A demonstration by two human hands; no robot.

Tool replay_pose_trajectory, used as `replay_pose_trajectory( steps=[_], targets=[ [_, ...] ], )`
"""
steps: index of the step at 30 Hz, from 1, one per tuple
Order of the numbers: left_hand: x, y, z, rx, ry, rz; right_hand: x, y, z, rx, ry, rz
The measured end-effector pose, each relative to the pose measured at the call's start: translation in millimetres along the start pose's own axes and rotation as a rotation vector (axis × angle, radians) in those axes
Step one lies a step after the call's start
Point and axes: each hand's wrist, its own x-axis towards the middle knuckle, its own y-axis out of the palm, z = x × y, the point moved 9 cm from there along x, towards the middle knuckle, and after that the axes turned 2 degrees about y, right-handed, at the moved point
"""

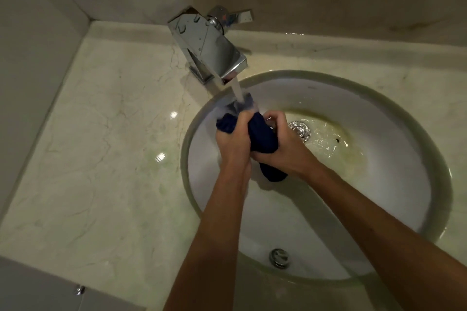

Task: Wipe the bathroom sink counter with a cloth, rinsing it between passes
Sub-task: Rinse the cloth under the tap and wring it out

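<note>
While water is running from the square chrome tap (212, 50), the dark blue cloth (261, 136) is being held bunched over the round white sink basin (379, 134), just under the stream. It is being gripped by both hands: the fingers of the left hand (231, 140) are curled tightly round its upper part, and those of the right hand (283, 141) are closed round its middle, with a tail of fabric hanging below the wrists. A rinse, and probably a wringing, is judged to be in progress. How much of the pale marble counter (101, 146) is already wiped cannot be told; bright highlights on it suggest wetness, and water is pooling along its back edge. Yellowish water is draining toward the metal drain (300, 130). Squeezing out and further passes are likely being left to do.
</note>
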Motion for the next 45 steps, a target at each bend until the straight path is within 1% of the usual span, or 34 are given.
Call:
replay_pose_trajectory(
  steps=[2,4,5,7,9,13,16,19,22,25,26,28,29,31,33,35,36,37,38,40,42,43,45],
  targets=[
    [0.2,-6.9,-8.3,0.003,0.057,-0.058,2.8,12.3,-11.3,0.017,0.045,0.067],
    [-0.9,-14.7,-17.1,-0.039,0.084,-0.106,9.6,26.4,-17.6,-0.051,0.054,0.123],
    [-1.4,-16.5,-21.9,-0.078,0.100,-0.106,16.0,30.0,-18.1,-0.101,0.056,0.119],
    [-3.7,-15.9,-32.8,-0.159,0.145,-0.053,31.8,26.8,-13.1,-0.146,0.050,0.048],
    [-6.7,-17.1,-41.9,-0.172,0.201,-0.009,47.7,23.6,-2.8,-0.159,0.012,0.021],
    [-13.7,-22.2,-41.5,-0.162,0.262,0.014,71.7,28.7,-1.9,-0.093,0.084,0.177],
    [-13.4,-23.5,-33.8,-0.217,0.241,0.016,76.8,33.9,-0.2,-0.195,0.124,0.298],
    [-11.1,-20.2,-31.2,-0.271,0.229,0.053,78.6,39.9,-0.8,-0.234,0.165,0.363],
    [-10.7,-17.8,-32.5,-0.244,0.252,0.064,71.8,35.7,2.5,-0.284,0.177,0.326],
    [-7.9,-13.7,-33.8,-0.249,0.220,0.053,59.7,21.0,-2.6,-0.244,0.162,0.171],
    [-5.8,-11.8,-34.7,-0.238,0.211,0.051,53.0,15.6,-0.8,-0.283,0.151,0.128],
    [-2.8,-7.8,-38.2,-0.186,0.221,0.055,40.5,8.1,3.0,-0.320,0.137,0.077],
    [-1.8,-4.9,-39.7,-0.147,0.232,0.065,34.6,5.3,5.3,-0.288,0.134,0.059],
    [-1.5,2.1,-40.1,-0.066,0.250,0.088,24.5,3.9,3.8,-0.225,0.173,0.076],
    [-2.6,7.2,-39.3,0.001,0.276,0.094,14.7,4.6,2.2,-0.177,0.213,0.157],
    [-2.2,9.1,-36.5,0.063,0.289,0.094,7.4,2.2,9.5,-0.093,0.190,0.228],
    [-1.8,9.2,-35.1,0.092,0.285,0.094,6.1,-2.7,16.4,-0.040,0.151,0.223],
    [-0.7,9.0,-33.6,0.115,0.279,0.092,6.1,-10.1,25.6,0.031,0.111,0.176],
    [0.8,8.2,-32.4,0.129,0.272,0.084,6.5,-20.1,34.7,0.099,0.091,0.091],
    [3.8,6.6,-32.0,0.142,0.267,0.066,9.4,-46.2,52.2,0.184,0.058,-0.159],
    [4.7,5.4,-33.5,0.139,0.267,0.056,10.8,-70.6,75.2,0.222,-0.022,-0.400],
    [5.6,4.0,-33.2,0.140,0.265,0.048,12.8,-78.6,86.8,0.237,-0.067,-0.479],
    [6.2,1.3,-32.7,0.141,0.250,0.034,19.1,-88.9,113.1,0.227,-0.140,-0.569]
  ],
)
